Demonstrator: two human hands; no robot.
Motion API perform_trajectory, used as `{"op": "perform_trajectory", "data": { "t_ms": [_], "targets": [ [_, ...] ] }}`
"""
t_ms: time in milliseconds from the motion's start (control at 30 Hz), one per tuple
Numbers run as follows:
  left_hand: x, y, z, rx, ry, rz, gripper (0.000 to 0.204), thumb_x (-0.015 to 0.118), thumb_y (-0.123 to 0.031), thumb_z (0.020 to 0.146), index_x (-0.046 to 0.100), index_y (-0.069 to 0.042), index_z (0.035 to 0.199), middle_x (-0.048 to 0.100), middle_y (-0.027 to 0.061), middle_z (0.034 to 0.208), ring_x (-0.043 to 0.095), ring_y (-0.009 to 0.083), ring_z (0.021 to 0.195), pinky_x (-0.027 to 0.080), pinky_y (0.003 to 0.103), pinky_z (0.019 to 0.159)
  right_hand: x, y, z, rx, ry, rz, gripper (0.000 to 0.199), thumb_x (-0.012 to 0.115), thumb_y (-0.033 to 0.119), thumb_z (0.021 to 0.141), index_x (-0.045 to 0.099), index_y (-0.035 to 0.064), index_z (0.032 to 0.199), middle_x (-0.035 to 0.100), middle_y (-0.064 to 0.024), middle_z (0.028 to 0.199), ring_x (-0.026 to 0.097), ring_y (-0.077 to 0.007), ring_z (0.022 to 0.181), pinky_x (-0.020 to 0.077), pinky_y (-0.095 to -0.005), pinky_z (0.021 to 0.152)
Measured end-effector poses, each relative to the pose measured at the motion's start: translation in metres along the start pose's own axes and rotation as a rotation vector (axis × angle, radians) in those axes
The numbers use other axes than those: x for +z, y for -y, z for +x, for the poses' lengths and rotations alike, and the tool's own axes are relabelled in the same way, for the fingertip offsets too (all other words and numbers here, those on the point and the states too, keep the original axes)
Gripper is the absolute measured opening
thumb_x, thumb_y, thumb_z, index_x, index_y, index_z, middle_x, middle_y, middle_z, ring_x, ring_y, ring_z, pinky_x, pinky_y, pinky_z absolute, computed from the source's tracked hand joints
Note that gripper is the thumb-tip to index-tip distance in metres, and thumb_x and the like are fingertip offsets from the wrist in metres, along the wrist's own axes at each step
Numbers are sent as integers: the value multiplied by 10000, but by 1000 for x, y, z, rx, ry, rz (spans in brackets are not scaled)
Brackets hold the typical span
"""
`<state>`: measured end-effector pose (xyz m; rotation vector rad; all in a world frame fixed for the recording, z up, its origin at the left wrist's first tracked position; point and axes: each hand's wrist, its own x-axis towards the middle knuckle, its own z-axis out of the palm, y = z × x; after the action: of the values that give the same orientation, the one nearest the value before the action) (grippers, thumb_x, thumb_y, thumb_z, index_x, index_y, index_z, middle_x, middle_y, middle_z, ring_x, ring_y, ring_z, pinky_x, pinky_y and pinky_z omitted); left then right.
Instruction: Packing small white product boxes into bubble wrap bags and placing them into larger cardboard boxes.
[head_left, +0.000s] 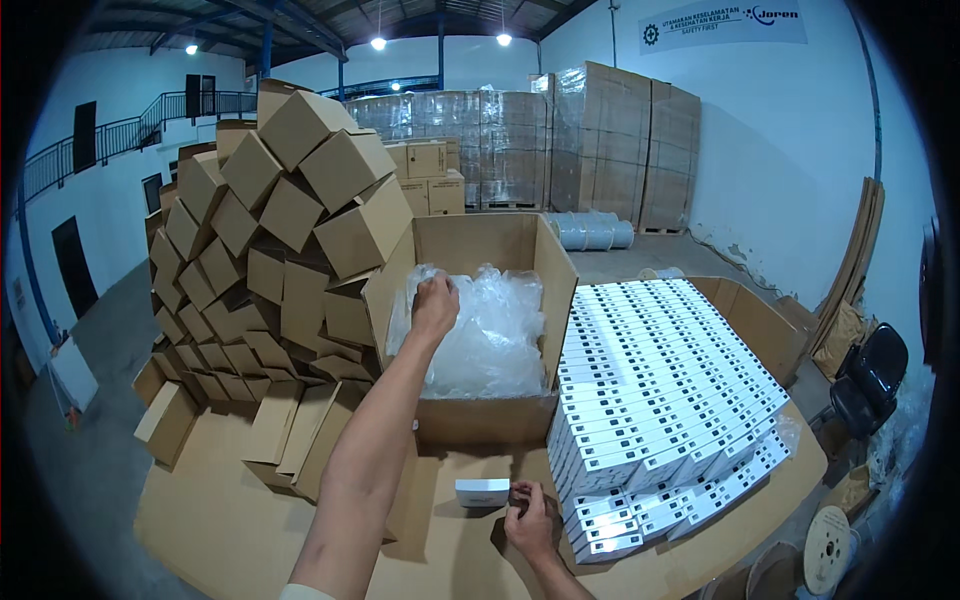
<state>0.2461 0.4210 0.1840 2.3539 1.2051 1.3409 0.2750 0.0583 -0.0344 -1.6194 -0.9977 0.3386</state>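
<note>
My left hand point(437, 303) reaches into an open brown carton point(485, 418). Its fingers are closed on the clear plastic bags point(480, 340) heaped inside, though the fingertips are partly hidden. On the table's near side, a small white box point(483, 492) sits just left of my right hand point(530, 518). That hand's curled fingers grip the box's right end. Many similar white boxes point(660, 370) stand in a tight stacked block to the right of the carton.
Open brown cardboard boxes point(290, 210) are piled high at the left of the cardboard-covered table point(210, 510). Another carton point(745, 315) stands behind the white stack. A black chair point(870, 380) and a cable reel point(828, 548) are at the right. Wrapped pallets point(620, 150) stand farther back.
</note>
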Motion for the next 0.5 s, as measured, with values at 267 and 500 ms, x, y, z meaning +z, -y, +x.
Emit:
{"op": "perform_trajectory", "data": {
  "t_ms": [267, 500],
  "targets": [
    [-78, -55, -7, 149, -300, -224, 179, 656, -141, 911, 636, 24, 978, 704, 240, 901, 702, 402, 868, 546, 452, 768, 2, -11, 1, 32, 48, 36, 423, 535, -6, 837, 504, 26, 1257, 661, -200, 1155, 666, -349, 1084, 529, -439, 938],
    [-153, -97, -55, 19, -380, -516, 208, 630, -178, 963, 634, 23, 1012, 710, 135, 915, 686, 223, 856, 536, 369, 803, -1, -7, -1, -83, 36, -12, 407, 532, 24, 857, 507, 42, 1262, 653, -205, 1209, 637, -380, 1142, 506, -461, 969]
  ]
}}
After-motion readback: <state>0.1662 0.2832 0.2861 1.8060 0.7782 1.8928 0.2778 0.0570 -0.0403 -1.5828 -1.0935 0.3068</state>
